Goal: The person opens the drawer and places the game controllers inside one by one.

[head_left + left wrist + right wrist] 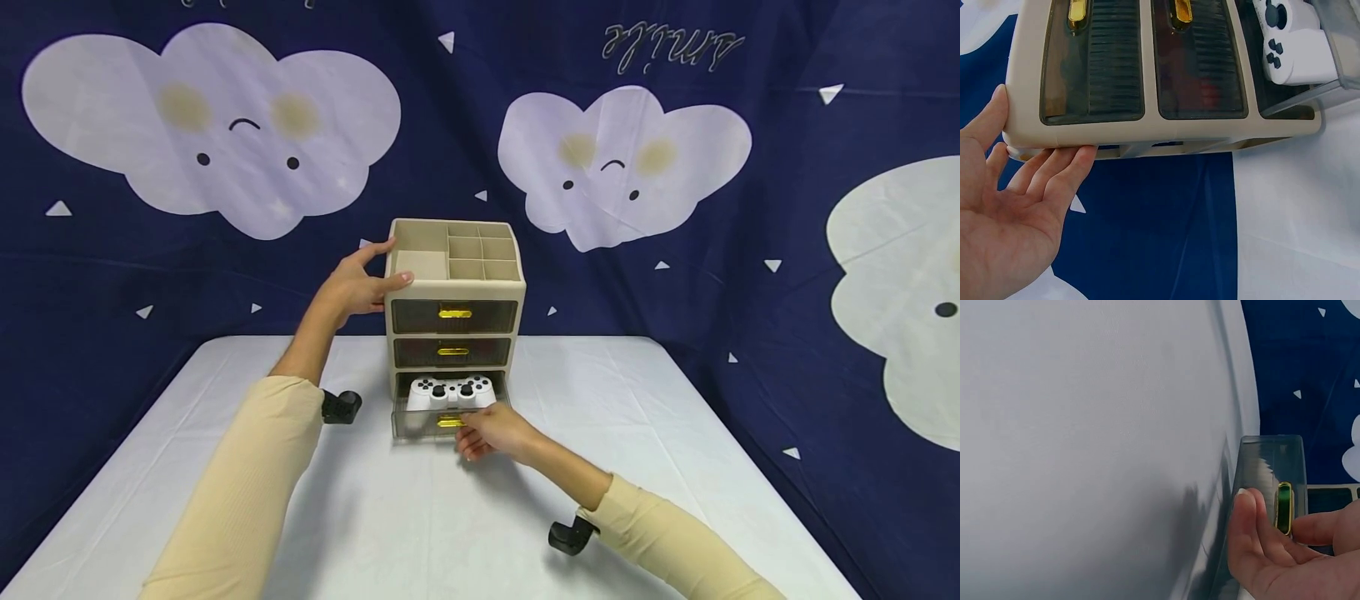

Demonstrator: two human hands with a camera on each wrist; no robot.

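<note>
A beige desktop organizer [457, 291] with a divided open top and dark see-through drawers stands on the table. My left hand [358, 283] rests against its upper left corner; in the left wrist view, that hand's fairly straight fingers [1063, 172] touch the side and top edges. The clear bottom drawer [420, 425] is pulled out, and a white game controller [452, 392] lies inside it. With thumb and fingers, my right hand [495, 432] pinches the gold handle [1284, 508] on this drawer's front.
Two upper drawers with gold handles [454, 314] are closed. A white cloth covers the table [420, 533]. Behind hangs a dark blue curtain [442, 108] with clouds. Black wrist mounts [572, 535] show on both sleeves.
</note>
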